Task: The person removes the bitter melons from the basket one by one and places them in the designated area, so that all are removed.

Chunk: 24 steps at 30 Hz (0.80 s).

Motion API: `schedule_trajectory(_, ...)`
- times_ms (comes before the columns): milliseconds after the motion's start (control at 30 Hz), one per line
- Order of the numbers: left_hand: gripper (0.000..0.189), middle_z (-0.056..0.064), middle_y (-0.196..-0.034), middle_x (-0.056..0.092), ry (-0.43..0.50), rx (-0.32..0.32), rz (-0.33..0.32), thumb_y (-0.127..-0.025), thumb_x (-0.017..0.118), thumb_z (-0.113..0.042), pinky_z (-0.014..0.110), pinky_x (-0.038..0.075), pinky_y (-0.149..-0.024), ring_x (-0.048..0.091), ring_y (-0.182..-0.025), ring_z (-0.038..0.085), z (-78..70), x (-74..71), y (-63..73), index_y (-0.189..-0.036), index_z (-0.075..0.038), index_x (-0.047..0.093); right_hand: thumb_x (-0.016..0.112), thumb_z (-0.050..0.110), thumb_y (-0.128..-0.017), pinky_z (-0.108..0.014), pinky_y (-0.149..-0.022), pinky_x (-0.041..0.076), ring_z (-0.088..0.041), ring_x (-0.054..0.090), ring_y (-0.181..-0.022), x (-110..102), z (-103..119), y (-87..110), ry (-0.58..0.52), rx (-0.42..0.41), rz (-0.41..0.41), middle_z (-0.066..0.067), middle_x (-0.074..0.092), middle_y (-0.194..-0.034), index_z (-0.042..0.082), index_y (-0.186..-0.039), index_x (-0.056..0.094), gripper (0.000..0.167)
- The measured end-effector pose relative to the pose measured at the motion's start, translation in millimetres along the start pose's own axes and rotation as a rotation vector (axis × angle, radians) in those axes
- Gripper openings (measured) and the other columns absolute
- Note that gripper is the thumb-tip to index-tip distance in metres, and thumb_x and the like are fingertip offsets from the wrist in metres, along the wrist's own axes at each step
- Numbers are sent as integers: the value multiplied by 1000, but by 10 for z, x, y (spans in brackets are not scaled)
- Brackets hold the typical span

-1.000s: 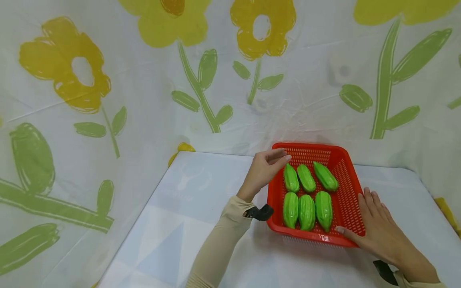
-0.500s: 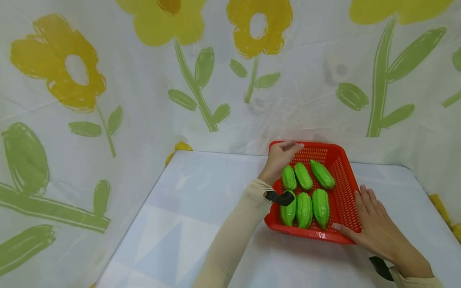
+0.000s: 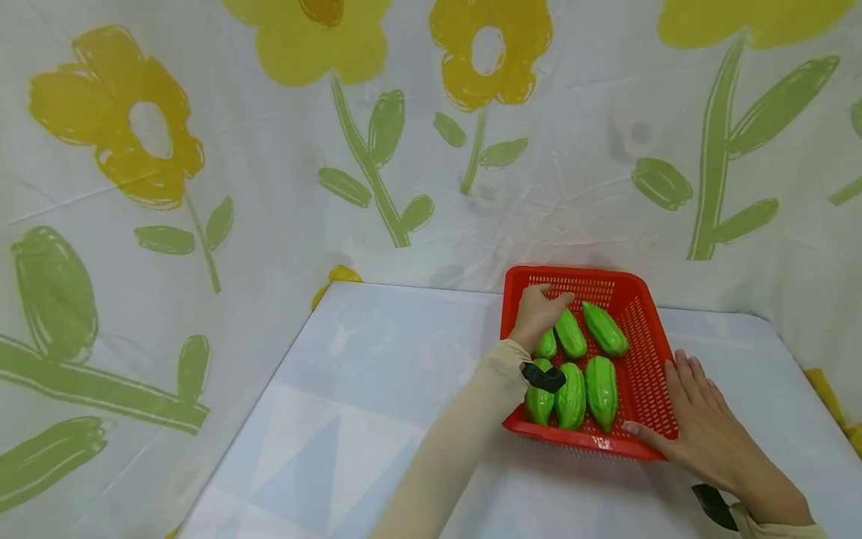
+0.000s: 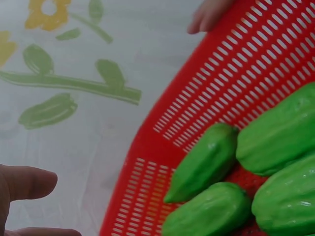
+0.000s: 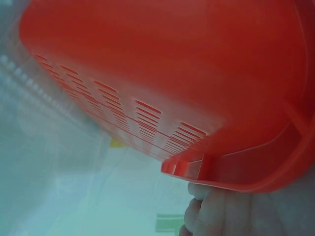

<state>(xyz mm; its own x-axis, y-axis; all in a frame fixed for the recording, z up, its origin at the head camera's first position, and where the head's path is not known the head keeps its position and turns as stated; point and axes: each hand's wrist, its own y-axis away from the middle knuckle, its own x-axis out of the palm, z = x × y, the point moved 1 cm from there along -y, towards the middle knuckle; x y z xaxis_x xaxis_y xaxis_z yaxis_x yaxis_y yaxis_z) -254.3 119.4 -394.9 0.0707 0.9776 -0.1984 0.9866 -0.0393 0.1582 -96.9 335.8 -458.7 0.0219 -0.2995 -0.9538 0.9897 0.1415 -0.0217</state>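
Covering part of the back-left gourd [image 3: 547,346] in the head view, left hand [image 3: 539,314] is over the left side of the red basket [image 3: 649,374]; thumb and fingers apart, nothing between them. Can't tell if it touches the gourd. Right hand [image 3: 714,434] lies along the basket's right rim, fingers straight, thumb at the front rim near the corner, not clamped. Six green gourds [image 3: 571,397] in the basket, two rows of three. Basket sits on the pale table [image 3: 377,359], toward the far edge; flowered cloth [image 3: 269,150] behind.
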Motion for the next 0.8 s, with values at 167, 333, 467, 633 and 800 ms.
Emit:
schedule_trajectory(167, 55, 12, -146, 61, -73, -39, -3, -99, 70, -23, 36, 57, -95, 63, -100, 15, 96, 39, -23, -148, -3, 55, 60, 70, -90, -73, -124, -6, -51, -17, -157, -3, -2, 5, -5, -4, -3, -34, -12, -168, -5, -162, -11, 125)
schedule_trajectory(333, 46, 18, -125, 67, -95, -35, 14, -100, 67, -16, 28, 41, -66, 42, -68, 13, 219, 45, -31, -141, 2, 57, 60, 70, -90, -76, -123, -2, -52, -16, -157, 4, 3, 16, -10, 5, 5, -34, -13, -168, -5, -161, -11, 125)
schedule_trajectory(467, 22, 10, -91, 53, -120, -33, 17, -100, 64, -9, 27, 34, -58, 39, -64, 15, 297, 35, -25, -115, 5, 60, 60, 69, -91, -73, -123, -7, -51, -16, -157, 14, 9, 24, -24, 1, 9, -34, -12, -169, -5, -162, -11, 124)
schedule_trajectory(633, 24, 13, -103, 56, -222, -58, 26, -99, 64, -10, 30, 39, -62, 51, -79, 22, 359, 46, -31, -118, 3, 57, 60, 68, -91, -76, -122, -2, -51, -17, -157, 22, 12, 25, -26, 6, 15, -34, -11, -169, -5, -161, -11, 124)
schedule_trajectory(800, 52, 15, -155, 46, -323, -111, 43, -98, 66, -18, 41, 51, -104, 45, -143, 33, 377, 73, -21, -145, -2, 51, 61, 67, -91, -77, -121, 1, -51, -16, -157, 33, 14, 31, -32, 10, 21, -34, -11, -168, -6, -161, -10, 124)
